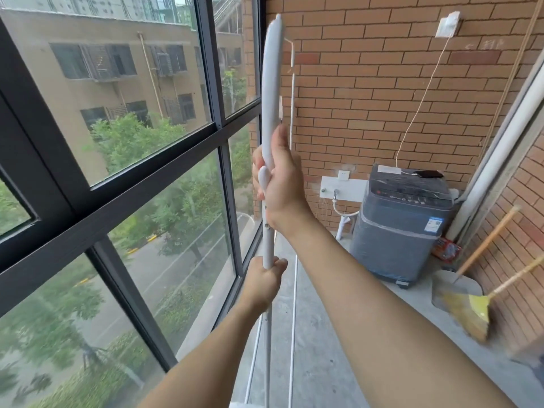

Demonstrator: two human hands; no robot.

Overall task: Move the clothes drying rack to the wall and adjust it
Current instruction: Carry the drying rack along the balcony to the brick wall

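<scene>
The white clothes drying rack (270,83) stands upright close to the window, its thick post rising in front of me. My right hand (282,184) is wrapped around the post at mid height, where a rounded white joint shows. Lower down, my left hand (263,279) grips the thinner tube with small holes in it. Thin white rails of the rack run down to the floor below my arms. A second thin white upright (292,92) stands farther back against the brick wall (368,69). The rack's feet are out of view.
A large dark-framed window (217,83) fills the left side. A grey washing machine (403,225) sits at the far brick wall, with a cable up to a socket (447,25). A broom (471,307) and dustpan (453,287) lean at the right wall. The floor is bare concrete (318,334).
</scene>
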